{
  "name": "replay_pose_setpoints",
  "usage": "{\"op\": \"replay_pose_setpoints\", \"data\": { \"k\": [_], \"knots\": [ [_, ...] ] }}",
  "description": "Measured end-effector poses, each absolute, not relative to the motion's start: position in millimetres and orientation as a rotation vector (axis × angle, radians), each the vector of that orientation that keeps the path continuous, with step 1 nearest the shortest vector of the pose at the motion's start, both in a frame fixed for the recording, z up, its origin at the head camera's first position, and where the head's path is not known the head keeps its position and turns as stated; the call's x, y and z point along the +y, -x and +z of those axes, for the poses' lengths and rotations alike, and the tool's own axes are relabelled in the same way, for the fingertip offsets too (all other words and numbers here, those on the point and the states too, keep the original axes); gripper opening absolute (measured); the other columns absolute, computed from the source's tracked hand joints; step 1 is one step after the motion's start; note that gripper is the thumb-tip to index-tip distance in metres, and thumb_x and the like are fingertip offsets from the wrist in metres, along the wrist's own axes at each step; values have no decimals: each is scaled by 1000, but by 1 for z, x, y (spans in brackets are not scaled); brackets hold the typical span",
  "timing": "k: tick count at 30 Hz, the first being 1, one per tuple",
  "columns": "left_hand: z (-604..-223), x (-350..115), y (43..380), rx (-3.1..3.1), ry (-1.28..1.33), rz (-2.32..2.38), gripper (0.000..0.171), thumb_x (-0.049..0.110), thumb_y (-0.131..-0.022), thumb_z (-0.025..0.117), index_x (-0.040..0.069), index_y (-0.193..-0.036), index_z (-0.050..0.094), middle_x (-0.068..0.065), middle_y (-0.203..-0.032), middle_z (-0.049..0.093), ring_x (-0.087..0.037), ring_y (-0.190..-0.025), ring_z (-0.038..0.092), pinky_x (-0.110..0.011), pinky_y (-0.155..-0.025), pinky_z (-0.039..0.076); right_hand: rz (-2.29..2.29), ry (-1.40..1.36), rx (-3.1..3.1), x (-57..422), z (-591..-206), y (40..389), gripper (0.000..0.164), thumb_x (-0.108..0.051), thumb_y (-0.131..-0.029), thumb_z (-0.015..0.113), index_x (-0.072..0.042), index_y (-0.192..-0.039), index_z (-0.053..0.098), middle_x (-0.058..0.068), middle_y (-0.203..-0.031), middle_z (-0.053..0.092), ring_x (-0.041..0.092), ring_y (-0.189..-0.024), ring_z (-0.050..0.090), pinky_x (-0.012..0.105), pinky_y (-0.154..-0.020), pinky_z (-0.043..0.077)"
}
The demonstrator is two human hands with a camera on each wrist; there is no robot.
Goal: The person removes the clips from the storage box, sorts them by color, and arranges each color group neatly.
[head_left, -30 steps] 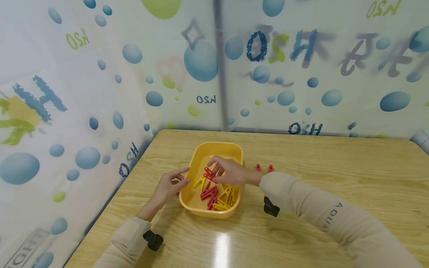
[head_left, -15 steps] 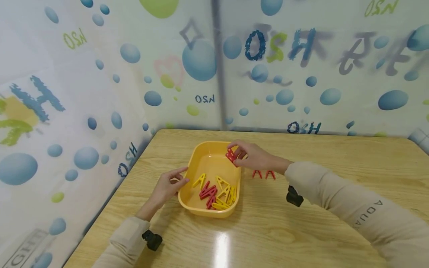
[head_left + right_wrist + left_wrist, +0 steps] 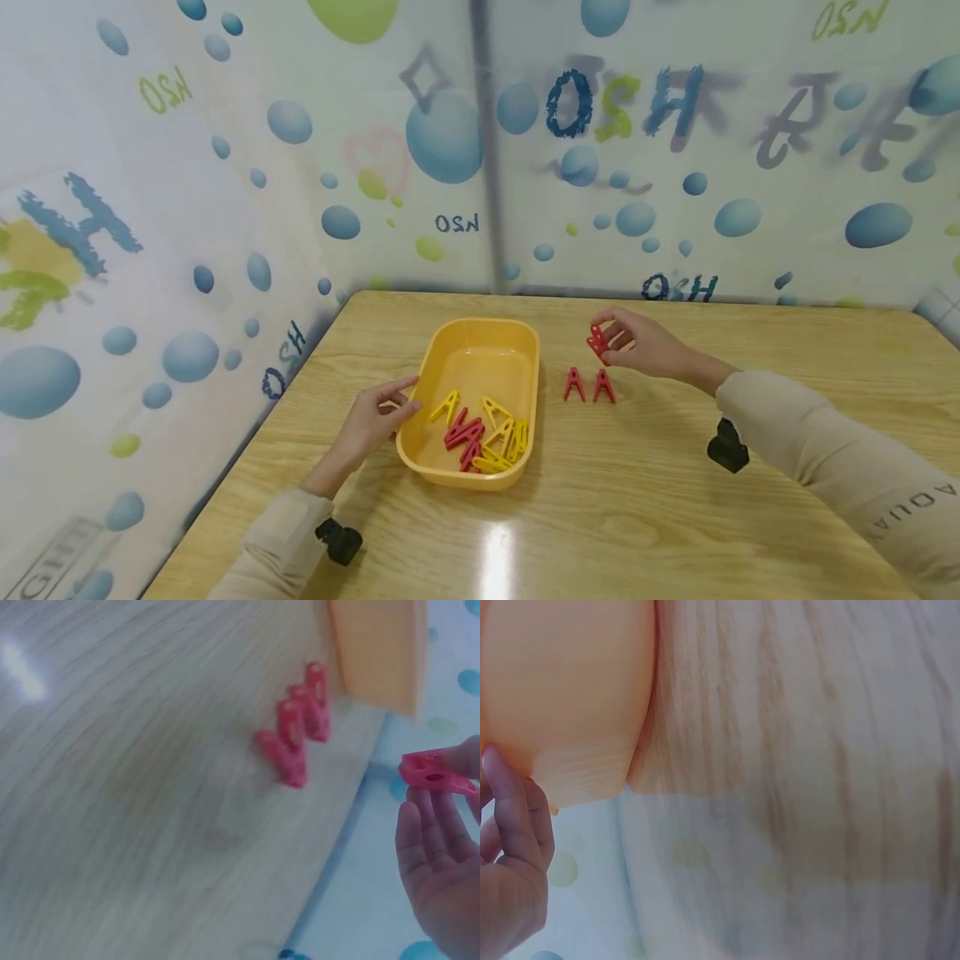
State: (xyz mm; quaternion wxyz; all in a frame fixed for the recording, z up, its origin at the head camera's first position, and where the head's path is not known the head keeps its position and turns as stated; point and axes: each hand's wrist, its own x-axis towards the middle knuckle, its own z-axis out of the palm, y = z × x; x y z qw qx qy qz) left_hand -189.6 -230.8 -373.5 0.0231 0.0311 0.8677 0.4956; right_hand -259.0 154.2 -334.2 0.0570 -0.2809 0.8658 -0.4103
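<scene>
The yellow plastic basin (image 3: pixel 465 481) stands on the table and holds several red clothespins (image 3: pixel 464 431) and yellow clothespins (image 3: pixel 501 433) in its near half. My left hand (image 3: pixel 372 419) holds its left rim, the thumb over the edge and the fingers along the outer wall. In the left wrist view the fingers (image 3: pixel 514 810) touch that wall. My right hand (image 3: pixel 645 343) pinches a red clothespin (image 3: pixel 597 343) between thumb and fingers, above the table right of the basin. Two red clothespins, a left one (image 3: pixel 574 384) and a right one (image 3: pixel 603 386), stand side by side just below it.
The wooden table (image 3: pixel 675 500) runs back to a wall sheet (image 3: pixel 637 167) printed with blue bubbles. Another sheet (image 3: pixel 150 333) closes off the left side. A black wrist camera (image 3: pixel 728 447) hangs under the right sleeve.
My right hand has lifted a red clothespin out of the basin and carried it right, past the two standing clothespins. The left hand stays on the rim.
</scene>
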Motion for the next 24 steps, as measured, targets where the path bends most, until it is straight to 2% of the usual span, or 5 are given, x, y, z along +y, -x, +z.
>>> {"op": "replay_pose_setpoints", "data": {
  "k": [9,15,24],
  "knots": [
    [-372,-232,190,2673,-63,1530,44,13,-84,61,8,-126,50,-9,-83,54,-23,-62,54,-29,-51,51,-1179,808,2645,179,-365,261,40,5,-78,61,6,-114,44,19,-99,55,30,-86,56,42,-74,48],
    [-374,-233,189,2672,-74,1546,45,14,-84,61,5,-126,50,-10,-84,54,-22,-62,55,-29,-50,50,-1069,850,2725,185,-378,263,34,9,-76,60,4,-108,47,18,-95,57,32,-85,56,46,-74,47],
    [-373,-232,190,2674,-99,1541,44,13,-84,61,5,-126,50,-10,-82,53,-21,-59,52,-28,-49,50,-974,833,2779,189,-388,260,30,9,-76,62,1,-104,54,13,-90,58,27,-81,56,43,-72,48]
  ]
}}
